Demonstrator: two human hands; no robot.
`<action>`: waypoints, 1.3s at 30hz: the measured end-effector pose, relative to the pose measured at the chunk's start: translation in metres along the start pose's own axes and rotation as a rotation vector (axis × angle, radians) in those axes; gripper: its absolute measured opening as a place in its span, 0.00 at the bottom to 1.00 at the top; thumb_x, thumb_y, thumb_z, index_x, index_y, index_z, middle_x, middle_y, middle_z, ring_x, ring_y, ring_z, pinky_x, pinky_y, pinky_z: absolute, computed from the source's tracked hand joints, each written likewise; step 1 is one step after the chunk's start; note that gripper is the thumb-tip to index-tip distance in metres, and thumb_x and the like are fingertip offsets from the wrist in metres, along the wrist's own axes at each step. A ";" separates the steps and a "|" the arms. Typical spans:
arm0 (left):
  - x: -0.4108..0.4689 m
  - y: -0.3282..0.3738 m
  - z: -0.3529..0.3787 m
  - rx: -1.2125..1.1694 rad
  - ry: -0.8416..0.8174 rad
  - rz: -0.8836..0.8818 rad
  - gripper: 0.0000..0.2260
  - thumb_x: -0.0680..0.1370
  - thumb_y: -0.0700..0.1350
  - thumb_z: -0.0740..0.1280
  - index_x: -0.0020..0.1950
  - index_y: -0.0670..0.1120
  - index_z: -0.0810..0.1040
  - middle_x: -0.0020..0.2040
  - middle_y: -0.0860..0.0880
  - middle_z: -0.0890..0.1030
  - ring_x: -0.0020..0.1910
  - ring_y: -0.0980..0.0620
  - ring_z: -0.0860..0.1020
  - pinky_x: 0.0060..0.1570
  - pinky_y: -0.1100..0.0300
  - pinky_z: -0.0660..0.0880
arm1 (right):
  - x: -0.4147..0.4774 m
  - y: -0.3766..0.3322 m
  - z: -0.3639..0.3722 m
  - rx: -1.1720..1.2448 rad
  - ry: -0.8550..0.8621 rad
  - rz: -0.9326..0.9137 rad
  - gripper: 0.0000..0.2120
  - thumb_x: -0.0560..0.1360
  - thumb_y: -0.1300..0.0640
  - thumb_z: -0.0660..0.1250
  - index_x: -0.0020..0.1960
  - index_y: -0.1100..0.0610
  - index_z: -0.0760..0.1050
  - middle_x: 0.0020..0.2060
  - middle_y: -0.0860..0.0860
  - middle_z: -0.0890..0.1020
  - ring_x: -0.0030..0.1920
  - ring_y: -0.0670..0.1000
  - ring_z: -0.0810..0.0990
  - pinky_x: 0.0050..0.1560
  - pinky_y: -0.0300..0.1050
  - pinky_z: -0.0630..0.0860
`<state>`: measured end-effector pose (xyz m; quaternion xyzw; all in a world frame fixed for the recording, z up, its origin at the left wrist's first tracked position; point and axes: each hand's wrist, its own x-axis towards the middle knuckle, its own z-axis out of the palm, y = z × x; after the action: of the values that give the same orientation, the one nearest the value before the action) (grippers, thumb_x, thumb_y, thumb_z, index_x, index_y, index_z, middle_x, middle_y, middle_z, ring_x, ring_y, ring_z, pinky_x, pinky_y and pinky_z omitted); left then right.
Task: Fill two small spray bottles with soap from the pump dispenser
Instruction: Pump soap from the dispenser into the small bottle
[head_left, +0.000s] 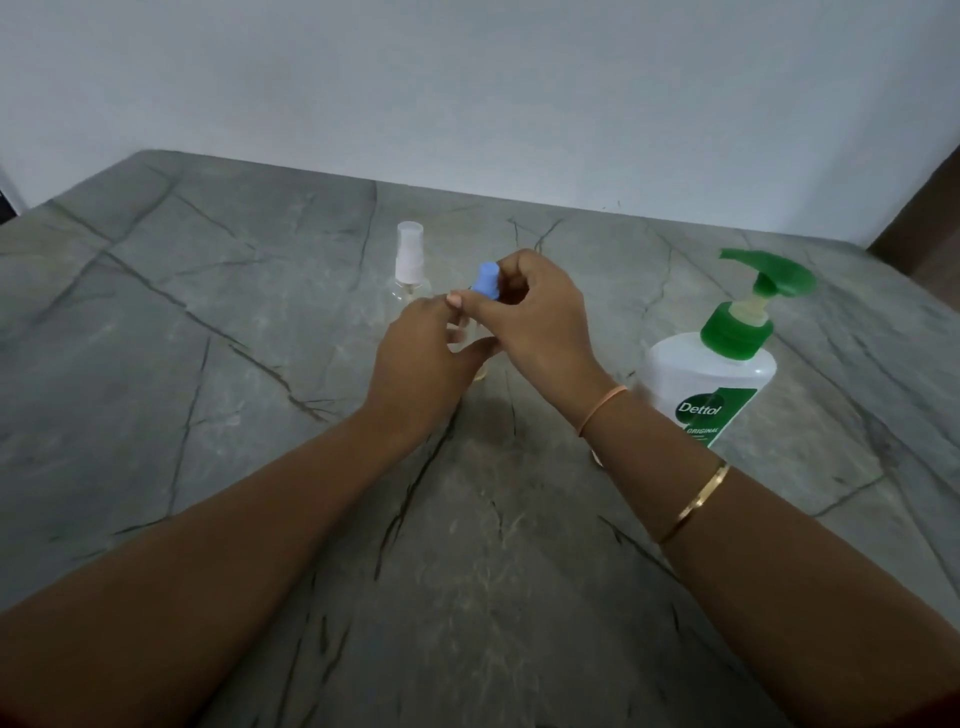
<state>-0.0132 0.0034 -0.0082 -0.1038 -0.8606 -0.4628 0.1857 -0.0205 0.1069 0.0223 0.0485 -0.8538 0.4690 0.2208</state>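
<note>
blue-capped bottle (461, 333): small, clear, upright at mid worktop (208, 364), between both hands. Couldn't tell if its base touched down. I saw a faint amber tint low in it, contents unclear.
blue cap (487, 283): on or at the neck, seating unreadable.
left hand (421, 364): fingers (454, 300) curled round the bottle body.
right hand (540, 312): fingers pinched the blue cap.
white-capped bottle (409, 270): stood just behind, cap on, fill level unreadable.
pump dispenser (711, 374): upright at right, clear of both hands.
step: I judged a cap twist. It fit either opening to fill or closing after filling.
next: needed a firm grip on the body and the cap kept square to the neck.
</note>
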 end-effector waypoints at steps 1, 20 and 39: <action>0.000 0.000 0.000 -0.007 0.000 0.000 0.17 0.73 0.49 0.69 0.60 0.45 0.76 0.54 0.48 0.80 0.47 0.54 0.78 0.47 0.61 0.74 | 0.000 0.001 -0.001 0.000 0.006 -0.009 0.12 0.68 0.54 0.75 0.44 0.60 0.77 0.37 0.50 0.80 0.38 0.48 0.77 0.38 0.36 0.74; -0.003 -0.004 0.005 0.067 -0.028 0.057 0.16 0.75 0.46 0.67 0.62 0.45 0.74 0.56 0.47 0.78 0.48 0.57 0.74 0.49 0.63 0.71 | -0.005 0.000 -0.012 0.175 -0.131 -0.008 0.28 0.72 0.60 0.71 0.69 0.54 0.63 0.53 0.54 0.79 0.51 0.51 0.81 0.51 0.43 0.80; -0.005 -0.001 0.005 0.068 -0.019 0.040 0.18 0.76 0.45 0.66 0.64 0.44 0.72 0.59 0.46 0.77 0.53 0.53 0.75 0.49 0.66 0.67 | -0.006 0.003 -0.007 0.139 -0.082 -0.044 0.26 0.72 0.60 0.70 0.67 0.55 0.66 0.51 0.52 0.79 0.49 0.50 0.79 0.49 0.40 0.79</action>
<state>-0.0100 0.0068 -0.0131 -0.1188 -0.8753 -0.4283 0.1903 -0.0135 0.1136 0.0208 0.1016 -0.8261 0.5199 0.1921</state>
